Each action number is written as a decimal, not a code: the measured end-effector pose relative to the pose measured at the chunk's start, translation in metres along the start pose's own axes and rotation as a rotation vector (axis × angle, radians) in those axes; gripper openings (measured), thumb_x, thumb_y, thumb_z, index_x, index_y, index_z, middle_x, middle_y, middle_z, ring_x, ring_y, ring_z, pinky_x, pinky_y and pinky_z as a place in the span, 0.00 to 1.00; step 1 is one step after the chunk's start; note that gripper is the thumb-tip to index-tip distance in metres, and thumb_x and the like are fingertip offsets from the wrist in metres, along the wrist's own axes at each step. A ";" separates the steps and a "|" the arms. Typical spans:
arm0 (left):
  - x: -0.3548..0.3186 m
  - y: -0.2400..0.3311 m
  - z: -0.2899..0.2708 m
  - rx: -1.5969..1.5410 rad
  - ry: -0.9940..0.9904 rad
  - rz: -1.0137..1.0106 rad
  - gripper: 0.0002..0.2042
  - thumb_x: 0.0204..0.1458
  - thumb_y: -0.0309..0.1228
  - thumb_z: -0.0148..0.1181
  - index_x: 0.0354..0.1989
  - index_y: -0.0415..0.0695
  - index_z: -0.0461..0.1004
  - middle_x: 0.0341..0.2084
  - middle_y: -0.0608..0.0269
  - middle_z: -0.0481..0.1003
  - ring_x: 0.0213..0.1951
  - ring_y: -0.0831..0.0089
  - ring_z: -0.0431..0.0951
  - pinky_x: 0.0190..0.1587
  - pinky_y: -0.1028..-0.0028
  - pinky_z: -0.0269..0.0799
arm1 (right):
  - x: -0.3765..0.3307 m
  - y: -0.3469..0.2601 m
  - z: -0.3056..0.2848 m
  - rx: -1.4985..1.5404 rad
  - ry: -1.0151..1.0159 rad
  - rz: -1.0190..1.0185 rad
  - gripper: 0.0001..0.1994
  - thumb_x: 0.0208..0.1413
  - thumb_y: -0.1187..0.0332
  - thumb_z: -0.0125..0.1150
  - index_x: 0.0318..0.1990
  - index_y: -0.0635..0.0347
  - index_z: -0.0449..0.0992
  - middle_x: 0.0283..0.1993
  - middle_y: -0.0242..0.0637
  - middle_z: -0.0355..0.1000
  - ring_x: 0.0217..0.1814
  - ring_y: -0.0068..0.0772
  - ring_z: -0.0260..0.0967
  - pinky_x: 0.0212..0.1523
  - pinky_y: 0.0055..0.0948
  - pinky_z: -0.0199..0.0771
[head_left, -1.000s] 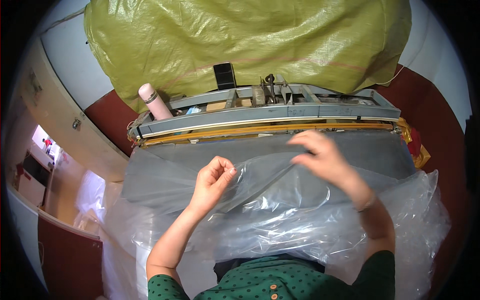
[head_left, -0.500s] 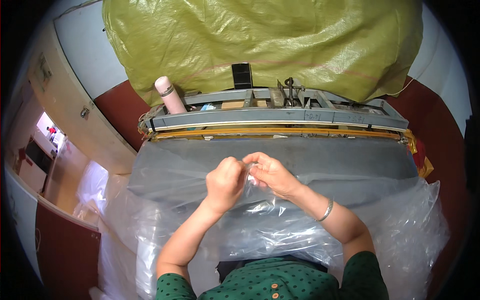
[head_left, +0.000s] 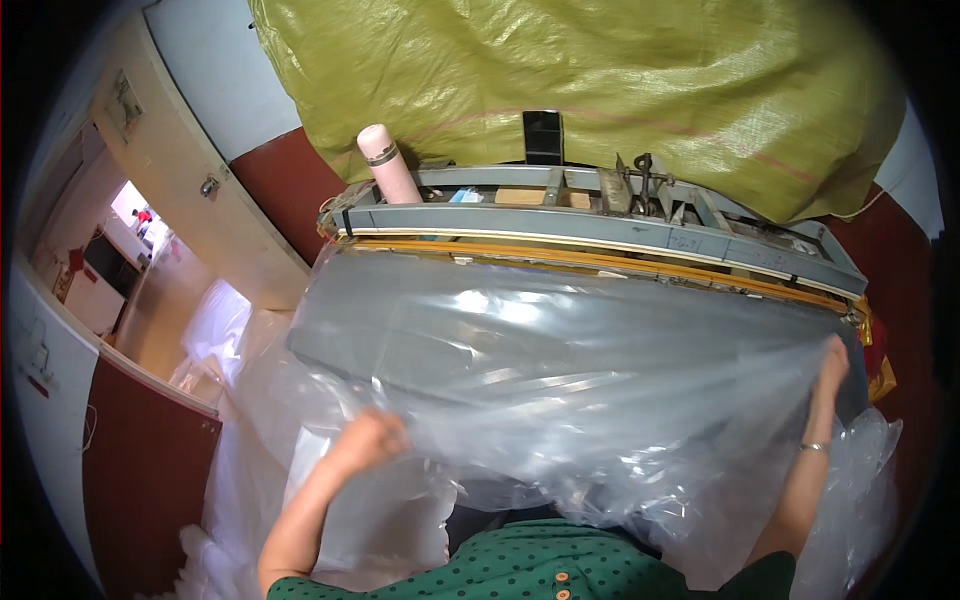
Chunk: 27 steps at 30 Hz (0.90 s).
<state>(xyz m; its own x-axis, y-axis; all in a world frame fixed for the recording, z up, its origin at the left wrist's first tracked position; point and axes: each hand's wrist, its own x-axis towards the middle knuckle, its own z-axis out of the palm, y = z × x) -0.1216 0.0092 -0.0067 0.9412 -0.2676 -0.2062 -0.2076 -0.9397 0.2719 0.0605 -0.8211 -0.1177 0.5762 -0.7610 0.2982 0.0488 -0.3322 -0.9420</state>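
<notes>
Clear plastic sheet [head_left: 560, 400] spread over the gray counter [head_left: 800, 318] in front of you, between your two hands.
Your right hand [head_left: 830, 368] pinches the sheet near the counter's right end; creases fan out from that grip, which suggests it keeps the film stretched sideways. Your left hand [head_left: 368, 442] is curled at the sheet's near left side, but blur hides its fingertips, so whether it grips the film cannot be told; your wide-set arms seem to suit the sheet's breadth. Beyond, a metal frame [head_left: 590, 224] runs along the counter's far edge; a pink bottle [head_left: 392, 170] leans at its left, perhaps put there to leave the work surface free.
</notes>
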 end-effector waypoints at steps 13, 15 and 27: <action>0.126 -0.162 -0.005 0.155 0.521 -0.247 0.28 0.53 0.42 0.50 0.61 0.44 0.56 0.61 0.58 0.55 0.64 0.59 0.50 0.60 0.57 0.47 | 0.062 0.042 -0.112 -0.929 0.160 -0.246 0.17 0.57 0.62 0.44 0.47 0.64 0.70 0.46 0.52 0.69 0.48 0.49 0.66 0.47 0.39 0.63; 0.159 -0.163 -0.010 0.045 0.516 -0.316 0.27 0.53 0.41 0.50 0.60 0.45 0.57 0.61 0.58 0.55 0.63 0.59 0.51 0.61 0.58 0.46 | 0.058 0.021 -0.116 -1.009 0.108 -0.177 0.14 0.56 0.62 0.45 0.41 0.60 0.74 0.40 0.49 0.71 0.41 0.48 0.68 0.41 0.40 0.66; 0.245 0.267 -0.034 -0.760 -0.064 0.384 0.12 0.54 0.33 0.53 0.43 0.39 0.72 0.32 0.63 0.75 0.32 0.78 0.74 0.36 0.78 0.71 | 0.034 -0.014 -0.085 -0.385 0.109 -0.328 0.14 0.52 0.59 0.56 0.26 0.63 0.69 0.23 0.49 0.66 0.25 0.46 0.63 0.29 0.35 0.64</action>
<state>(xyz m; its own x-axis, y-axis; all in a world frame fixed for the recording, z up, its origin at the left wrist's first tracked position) 0.0624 -0.3000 0.0473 0.8205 -0.5714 -0.0169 -0.2528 -0.3893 0.8858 0.0100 -0.8896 -0.0810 0.4915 -0.6289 0.6023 -0.1029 -0.7288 -0.6770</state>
